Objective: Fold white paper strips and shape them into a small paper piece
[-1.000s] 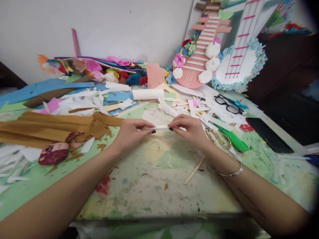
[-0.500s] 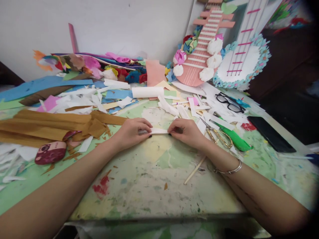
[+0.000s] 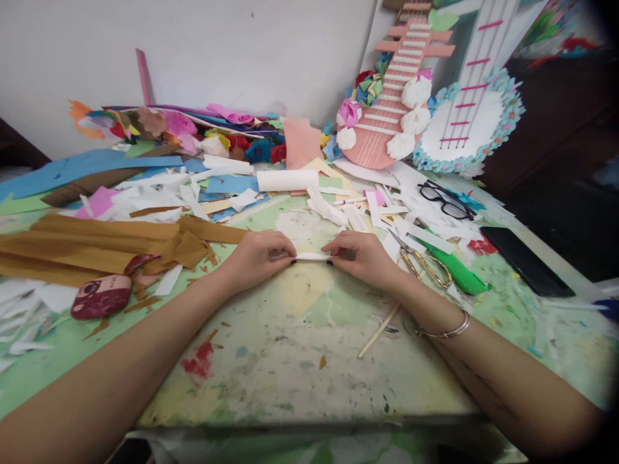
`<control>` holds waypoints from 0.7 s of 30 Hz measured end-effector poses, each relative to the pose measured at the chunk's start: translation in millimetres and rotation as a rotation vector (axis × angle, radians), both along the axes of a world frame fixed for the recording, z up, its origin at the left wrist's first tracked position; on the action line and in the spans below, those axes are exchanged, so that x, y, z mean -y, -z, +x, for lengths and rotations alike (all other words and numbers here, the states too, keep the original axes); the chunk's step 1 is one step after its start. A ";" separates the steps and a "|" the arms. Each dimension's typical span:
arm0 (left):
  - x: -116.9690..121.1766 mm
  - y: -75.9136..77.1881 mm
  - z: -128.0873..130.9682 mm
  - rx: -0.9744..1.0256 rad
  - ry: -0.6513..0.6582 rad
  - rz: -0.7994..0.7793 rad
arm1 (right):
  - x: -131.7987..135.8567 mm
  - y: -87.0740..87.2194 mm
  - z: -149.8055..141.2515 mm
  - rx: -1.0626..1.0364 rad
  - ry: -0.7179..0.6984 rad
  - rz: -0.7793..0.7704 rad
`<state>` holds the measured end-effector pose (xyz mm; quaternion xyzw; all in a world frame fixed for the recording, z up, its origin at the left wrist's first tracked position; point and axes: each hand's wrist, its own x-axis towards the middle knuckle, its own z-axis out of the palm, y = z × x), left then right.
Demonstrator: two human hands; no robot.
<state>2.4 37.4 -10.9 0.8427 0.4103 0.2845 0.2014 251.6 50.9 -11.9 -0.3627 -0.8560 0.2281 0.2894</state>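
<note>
Between my hands, low over the middle of the table [image 3: 271,361], stretches a narrow white paper strip [image 3: 312,256], which looks folded or rolled. My left hand [image 3: 264,258] pinches its left end between thumb and fingers. At the other end, my right hand [image 3: 360,258] holds it in the same kind of pinch. Fingers cover both ends of the strip. Gold-handled scissors [image 3: 425,267] lie beside my right wrist, and a thin wooden stick [image 3: 380,330] runs out from under that forearm.
Brown crepe paper [image 3: 91,241] and a dark red case-like object [image 3: 101,296] lie left. White scraps and a white paper roll [image 3: 287,180] are behind. To the right are glasses [image 3: 447,198], a phone [image 3: 525,260] and green paper [image 3: 457,267]. Paper instruments, one pink [image 3: 374,138], lean at the back.
The white strip between my hands looks narrower than before. My right fingers have shifted slightly on its end; both hands stay in nearly the same place.
</note>
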 end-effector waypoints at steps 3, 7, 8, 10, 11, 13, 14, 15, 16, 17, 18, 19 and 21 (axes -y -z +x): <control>-0.2 1.0 -0.1 0.073 -0.025 -0.080 | -0.3 0.9 -0.2 0.019 -0.024 0.033; -0.5 1.1 -0.6 0.066 -0.002 -0.101 | 0.9 0.9 -0.9 0.015 -0.043 0.070; -0.4 0.8 -0.6 0.059 -0.001 -0.102 | 1.4 0.6 -1.2 0.012 -0.050 0.072; -0.2 0.2 -0.6 0.039 -0.037 -0.112 | 2.4 -0.3 -1.7 0.009 -0.062 0.064; -0.2 0.0 -0.6 0.028 -0.070 -0.123 | 2.7 -0.8 -2.0 0.010 -0.064 0.057; -0.5 -0.2 -0.7 0.019 -0.117 -0.148 | 3.1 -1.6 -2.7 0.015 -0.063 0.038; -0.8 -0.2 -0.8 0.029 -0.121 -0.156 | 3.3 -1.8 -3.1 0.018 -0.061 0.025; -1.3 -0.2 -0.9 0.042 -0.114 -0.163 | 3.3 -1.9 -3.5 0.021 -0.059 0.012; -1.8 -0.2 -0.9 0.056 -0.100 -0.167 | 3.4 -1.9 -4.0 0.024 -0.059 -0.001; -2.3 -0.3 -0.9 0.067 -0.090 -0.169 | 3.4 -1.7 -4.5 0.028 -0.061 -0.009; -2.7 -0.5 -0.7 0.071 -0.088 -0.173 | 3.5 -1.5 -5.0 0.033 -0.063 -0.012; -3.1 -0.8 -0.4 0.070 -0.090 -0.180 | 3.5 -1.1 -5.4 0.039 -0.065 -0.011; -3.5 -1.4 0.6 0.061 -0.092 -0.196 | 3.5 0.0 -6.1 0.047 -0.064 0.001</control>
